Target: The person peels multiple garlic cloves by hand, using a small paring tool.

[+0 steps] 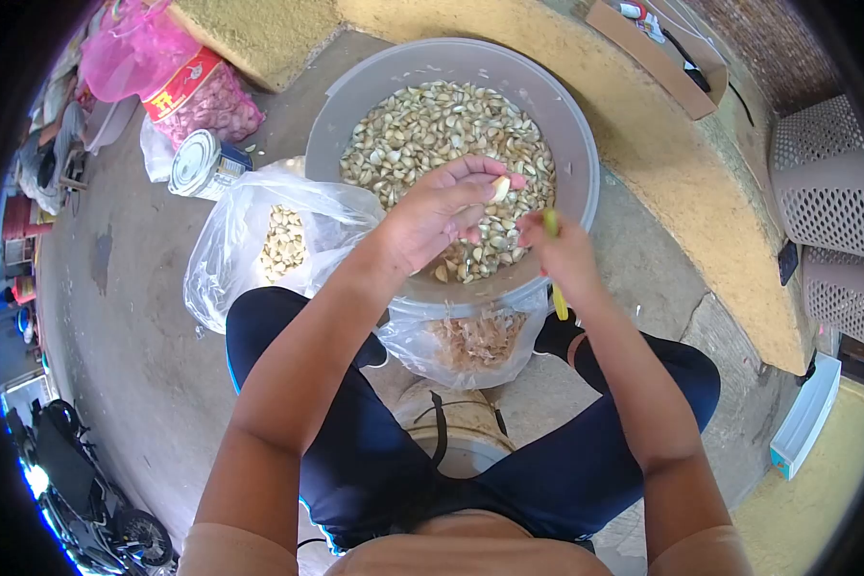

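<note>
Over a big grey tub (586, 144) full of unpeeled garlic cloves (432, 125), my left hand (442, 206) pinches a single pale garlic clove (500, 189) between thumb and fingers. To its right, my right hand (564, 257) is closed round a slim yellow-green handle (560, 305), probably a small knife; its blade cannot be made out. The two hands are a short way apart. A clear plastic bag (221, 250) with peeled cloves (283, 242) lies left of the tub. Another clear bag (403, 341) in front holds papery garlic skins (480, 341).
At upper left stand a pink sack (226, 110) and a metal can (202, 163). A yellow curb (662, 125) curves behind the tub, with a cardboard box (643, 48) on it. Perforated crates (826, 182) are at right. A bucket (456, 413) is between my legs; a motorcycle (77, 480) is lower left.
</note>
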`<state>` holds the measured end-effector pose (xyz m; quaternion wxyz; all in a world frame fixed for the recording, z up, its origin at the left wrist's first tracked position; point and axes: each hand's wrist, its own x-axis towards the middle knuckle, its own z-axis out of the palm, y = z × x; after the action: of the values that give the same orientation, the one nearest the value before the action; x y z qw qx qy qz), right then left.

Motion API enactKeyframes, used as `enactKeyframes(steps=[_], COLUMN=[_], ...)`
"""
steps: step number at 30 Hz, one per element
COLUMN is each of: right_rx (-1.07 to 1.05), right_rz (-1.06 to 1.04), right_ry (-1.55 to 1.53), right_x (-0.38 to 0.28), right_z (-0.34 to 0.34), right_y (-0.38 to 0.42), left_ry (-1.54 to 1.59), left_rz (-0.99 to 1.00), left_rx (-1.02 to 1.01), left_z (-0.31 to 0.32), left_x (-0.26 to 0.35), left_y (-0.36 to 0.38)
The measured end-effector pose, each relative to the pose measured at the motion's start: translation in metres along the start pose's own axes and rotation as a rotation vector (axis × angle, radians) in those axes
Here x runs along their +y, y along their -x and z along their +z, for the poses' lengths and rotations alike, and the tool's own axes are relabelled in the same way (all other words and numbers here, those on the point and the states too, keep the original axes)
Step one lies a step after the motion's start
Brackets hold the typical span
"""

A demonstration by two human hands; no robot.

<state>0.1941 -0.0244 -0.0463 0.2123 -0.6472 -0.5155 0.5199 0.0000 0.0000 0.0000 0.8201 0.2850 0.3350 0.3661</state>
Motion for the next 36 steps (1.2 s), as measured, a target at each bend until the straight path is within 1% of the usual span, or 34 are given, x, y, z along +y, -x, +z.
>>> enactKeyframes(steps=[2,5,8,11,14,17,20,23,26,29,32,36], right_rx=[0.013,-0.051,-0.004,0.046,0.073,0.088,0.095,0.086,0.077,0.072,0.053,-0.086], right_rz=[0.057,-0.007,-0.024,-0.034,-0.044,-0.072,-0.072,-0.087,-0.114,-0.081,-0.068,-0.035], right_ry=[-0.396,-0.56,-0.594,-0.566,-0.528,-0.481,-0.475,-0.463,-0.382,-0.383,-0.423,-0.57], right_x=[-0.032,-0.05,-0.053,-0.051,-0.054,-0.053,-0.055,-0.058,-0.057,-0.06,-0.062,-0.063], right_z=[-0.012,-0.011,-0.006,-0.004,-0.004,-0.004,-0.005,-0.008,-0.011,-0.012,-0.012,-0.02], right_y=[0.012,0.024,0.028,0.028,0.027,0.024,0.023,0.021,0.017,0.017,0.016,0.012], left_ry=[-0.041,-0.096,-0.145,-0.268,-0.216,-0.264,-0.431,-0.649,-0.69,-0.765,-0.823,-0.717], left_rz=[0.01,0.009,-0.001,0.023,0.028,-0.007,0.016,0.221,0.236,0.318,0.343,0.363], left_rx=[0.022,0.079,0.062,0.074,0.059,0.151,0.224,0.19,0.203,0.188,0.198,0.168], left_z=[0.004,0.01,0.012,0.015,0.015,0.015,0.014,0.006,0.01,0.009,0.01,0.011], left_x=[0.001,-0.002,-0.004,-0.007,-0.009,-0.011,-0.01,-0.016,-0.011,-0.011,-0.01,-0.008], left_y=[0.001,0.002,0.0,0.0,0.0,-0.001,-0.001,-0.006,-0.002,-0.002,-0.001,-0.001])
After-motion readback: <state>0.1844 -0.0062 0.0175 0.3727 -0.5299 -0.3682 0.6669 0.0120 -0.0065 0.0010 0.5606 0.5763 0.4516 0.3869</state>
